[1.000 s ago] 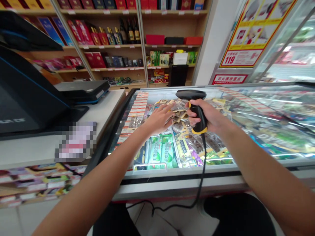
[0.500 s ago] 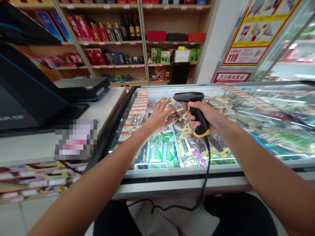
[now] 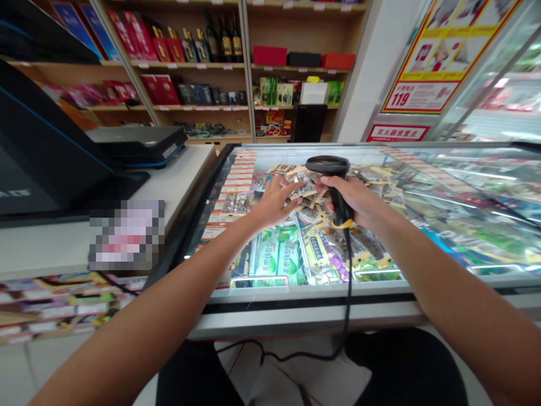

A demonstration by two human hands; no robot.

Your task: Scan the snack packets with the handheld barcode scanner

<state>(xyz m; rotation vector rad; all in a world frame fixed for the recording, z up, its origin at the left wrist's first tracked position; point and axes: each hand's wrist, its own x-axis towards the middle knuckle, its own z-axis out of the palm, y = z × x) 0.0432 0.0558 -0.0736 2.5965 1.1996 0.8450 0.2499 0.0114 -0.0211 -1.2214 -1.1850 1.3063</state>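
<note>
At your far left, the scale [image 3: 141, 144] stands on the counter [image 3: 38, 248], and an item nearer to you there is blurred out, so I cannot tell what it is. Beside the counter is the glass case [image 3: 304, 324], where the two green packets [image 3: 276, 256] lie side by side, near its front edge.

Your left hand [image 3: 274, 204] is over the brown packets [image 3: 310, 197], with its grip open and the fingers spread. It holds nothing that I can see; whether the fingertips touch a packet, I cannot tell. The brown packets lie in a loose heap between your two hands and reach also behind the right one.

Your right hand [image 3: 359, 202] has its grip closed around the handle of the scanner [image 3: 327, 164], whose cable [image 3: 348, 270] hangs down over the front edge.

As for progress, the scanner is already in your hand and raised, but no packet is lifted out of the heap. How many packets are dealt with, and how many are left, the view does not show.
</note>
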